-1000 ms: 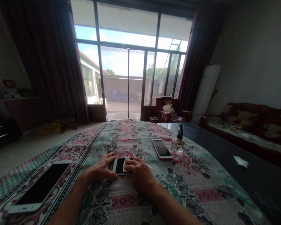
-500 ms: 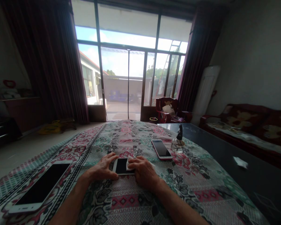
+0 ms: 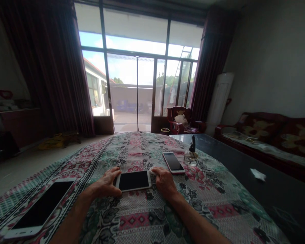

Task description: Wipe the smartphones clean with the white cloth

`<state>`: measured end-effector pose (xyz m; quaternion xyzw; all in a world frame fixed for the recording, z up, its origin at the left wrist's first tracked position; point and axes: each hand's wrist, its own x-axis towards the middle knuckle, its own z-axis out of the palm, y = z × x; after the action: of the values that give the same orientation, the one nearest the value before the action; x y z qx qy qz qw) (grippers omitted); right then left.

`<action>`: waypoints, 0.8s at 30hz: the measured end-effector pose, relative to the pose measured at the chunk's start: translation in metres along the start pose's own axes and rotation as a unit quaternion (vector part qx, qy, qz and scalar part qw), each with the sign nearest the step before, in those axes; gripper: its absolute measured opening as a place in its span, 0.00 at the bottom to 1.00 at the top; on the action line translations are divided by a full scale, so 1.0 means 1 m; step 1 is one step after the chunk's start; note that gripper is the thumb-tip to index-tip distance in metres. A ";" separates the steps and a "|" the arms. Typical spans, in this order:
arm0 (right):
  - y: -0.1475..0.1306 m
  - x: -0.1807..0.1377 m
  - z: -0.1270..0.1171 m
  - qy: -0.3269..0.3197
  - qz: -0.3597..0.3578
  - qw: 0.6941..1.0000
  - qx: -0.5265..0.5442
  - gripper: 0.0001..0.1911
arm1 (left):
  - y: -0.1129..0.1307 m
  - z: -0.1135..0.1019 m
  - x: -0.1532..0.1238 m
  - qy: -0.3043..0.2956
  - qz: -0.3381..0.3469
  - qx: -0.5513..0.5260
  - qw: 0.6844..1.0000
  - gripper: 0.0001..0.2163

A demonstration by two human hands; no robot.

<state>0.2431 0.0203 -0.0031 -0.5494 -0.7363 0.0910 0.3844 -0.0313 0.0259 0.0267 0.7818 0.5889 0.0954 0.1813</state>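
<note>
A white phone with a dark screen [image 3: 133, 180] lies sideways on the patterned floral cloth [image 3: 142, 217] in front of me. My left hand [image 3: 107, 183] grips its left end, fingers curled over the edge. My right hand [image 3: 164, 181] rests at the phone's right end, pressing a small white wipe [image 3: 151, 170] that shows only a little under the fingers.
A pink-rimmed phone [image 3: 173, 162] lies just beyond my right hand, with a small glass bottle [image 3: 191, 154] beside it. A larger white phone [image 3: 39, 210] lies at the near left. The dark glass table [image 3: 244, 176] carries a white scrap [image 3: 259, 175]. A sofa [image 3: 274, 135] stands at the right.
My right hand slid with the wipe from the middle of the screen to the phone's right end, uncovering the whole screen. My left hand stayed at the left end.
</note>
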 end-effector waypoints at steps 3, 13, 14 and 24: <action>-0.002 -0.001 0.001 -0.009 0.001 1.000 -0.004 0.21 | 0.016 0.001 0.001 0.014 0.018 0.023 0.999 0.46; -0.002 -0.002 0.003 -0.041 -0.029 0.997 -0.052 0.18 | 0.058 0.036 0.013 0.078 0.129 0.047 0.987 0.33; -0.002 -0.002 0.003 -0.043 -0.031 0.997 -0.057 0.18 | 0.057 0.036 0.013 0.083 0.133 0.051 0.986 0.33; -0.007 -0.002 0.004 -0.050 -0.026 0.997 -0.052 0.17 | 0.054 0.037 0.015 0.115 0.108 0.031 0.987 0.32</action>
<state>0.2356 0.0172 -0.0025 -0.5441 -0.7723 0.0698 0.3204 0.0341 0.0210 0.0134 0.8298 0.5207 0.1853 0.0773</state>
